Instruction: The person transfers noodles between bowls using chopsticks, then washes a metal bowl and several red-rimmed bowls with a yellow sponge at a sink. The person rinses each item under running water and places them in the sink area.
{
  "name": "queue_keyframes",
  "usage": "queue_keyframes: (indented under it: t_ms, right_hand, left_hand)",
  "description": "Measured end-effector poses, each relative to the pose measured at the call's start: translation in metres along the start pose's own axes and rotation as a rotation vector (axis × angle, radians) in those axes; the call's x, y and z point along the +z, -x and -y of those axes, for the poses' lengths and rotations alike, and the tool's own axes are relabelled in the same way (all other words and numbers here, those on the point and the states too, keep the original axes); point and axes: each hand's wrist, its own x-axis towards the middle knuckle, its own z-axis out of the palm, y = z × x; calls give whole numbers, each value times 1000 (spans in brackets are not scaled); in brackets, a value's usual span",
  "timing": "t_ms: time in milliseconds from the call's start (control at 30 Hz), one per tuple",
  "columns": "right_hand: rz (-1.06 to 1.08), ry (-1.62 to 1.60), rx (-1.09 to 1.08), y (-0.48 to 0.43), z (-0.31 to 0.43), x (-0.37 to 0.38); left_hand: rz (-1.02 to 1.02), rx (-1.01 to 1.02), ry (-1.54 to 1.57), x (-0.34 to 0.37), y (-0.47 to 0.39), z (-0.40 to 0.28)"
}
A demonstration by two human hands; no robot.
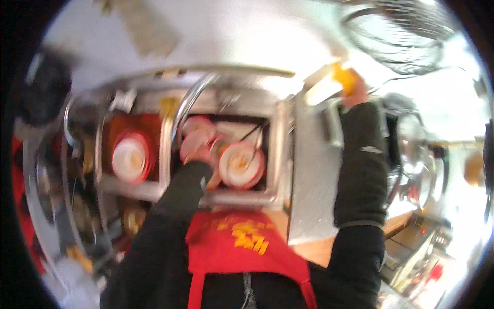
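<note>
My left hand [206, 158] reaches down into the right basin of a metal double sink [283, 154], among red-rimmed white bowls; blur hides whether its fingers grip one. Beside it, a red-rimmed bowl [240, 164] with brownish residue lies in the same basin, a thin dark utensil leaning near it. My right hand [355, 87] is raised at the upper right, closed on a yellow object, perhaps a sponge, blurred. A curved metal faucet [193, 96] arches over the sink's middle. In the left basin, another red-rimmed white bowl [130, 159] sits in reddish-brown liquid.
Right of the sink lies a grey board or worktop [312, 185]. A wire-guarded fan [397, 38] stands at the upper right, with metal cookware [415, 154] below it. A yellow sponge-like thing [168, 107] sits behind the divider. Wire racks with dishes [83, 208] stand at left.
</note>
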Motion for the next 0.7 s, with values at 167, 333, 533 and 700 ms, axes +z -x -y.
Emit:
queue_keyframes:
  t_ms: [167,333,533,700]
  right_hand:
    - [-37,125,34,-3,-27,-10]
    - [-17,364,-176,36,-39,-4]
    - [185,-68,9,150,-99,63]
    - [247,-304,296,234,-193,142]
  left_hand:
    - [179,-239,-115,12,-12,7]
    - [271,-110,-257,23,-15,18]
    - [-289,152,3,12,-6,47]
    - [-125,160,-211,-32,7,79]
